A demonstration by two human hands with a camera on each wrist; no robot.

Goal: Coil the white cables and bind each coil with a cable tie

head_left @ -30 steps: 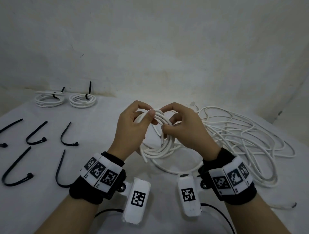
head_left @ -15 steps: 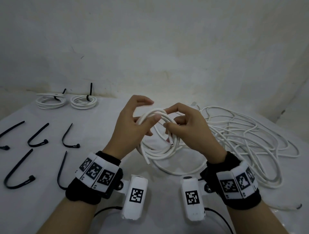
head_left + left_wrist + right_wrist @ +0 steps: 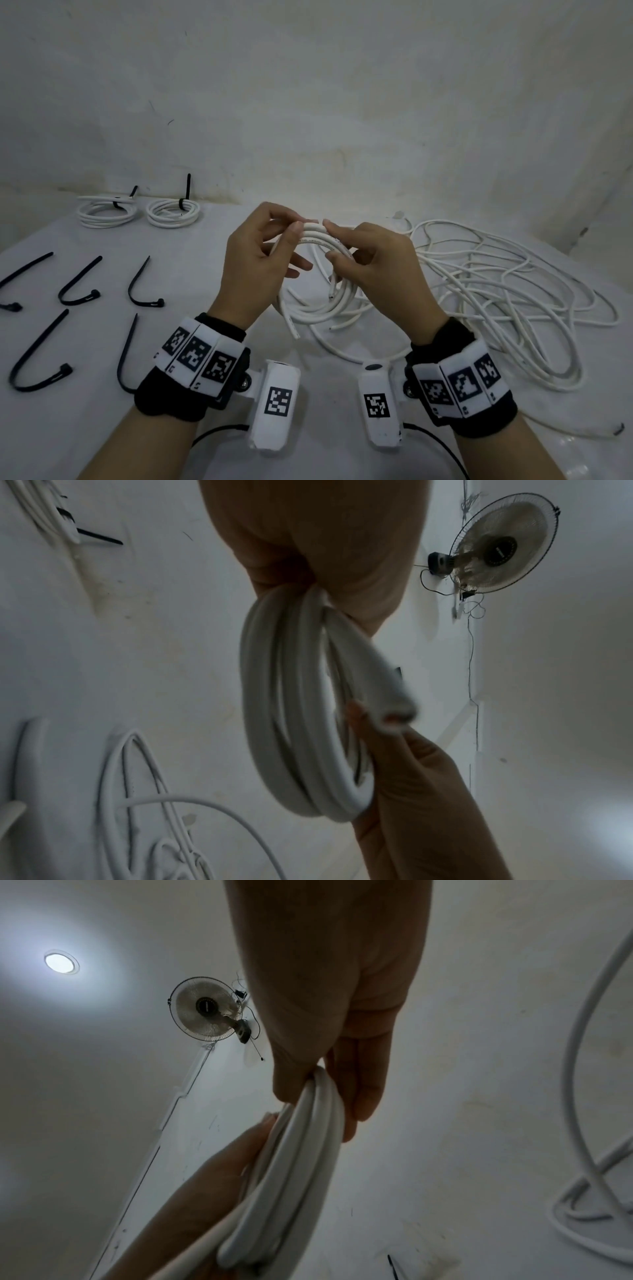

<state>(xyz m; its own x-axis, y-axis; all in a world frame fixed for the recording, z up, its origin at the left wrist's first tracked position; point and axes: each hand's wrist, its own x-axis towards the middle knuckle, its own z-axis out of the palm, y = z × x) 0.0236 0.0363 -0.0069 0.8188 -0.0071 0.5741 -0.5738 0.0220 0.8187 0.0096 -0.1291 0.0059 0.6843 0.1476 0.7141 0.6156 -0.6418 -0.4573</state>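
Note:
A small coil of white cable [image 3: 317,301] hangs in the air above the table centre, held upright by both hands. My left hand [image 3: 270,253] pinches its top between thumb and forefinger; the other fingers stick out loosely. My right hand [image 3: 370,267] grips the top right of the coil [image 3: 294,723], fingers curled round the strands [image 3: 301,1164]. Two cut ends [image 3: 294,330] stick out low on the coil. Several loose black cable ties [image 3: 142,284] lie on the table to the left.
Two coils bound with black ties [image 3: 173,211] rest at the back left by the wall. A big tangle of loose white cable [image 3: 513,301] spreads over the right of the white table [image 3: 212,301]. A wall fan [image 3: 503,545] shows in the wrist views.
Both hands have raised the coil a little and shifted along its top. The left hand's grip has changed to a thumb and forefinger pinch with the other fingers spread.

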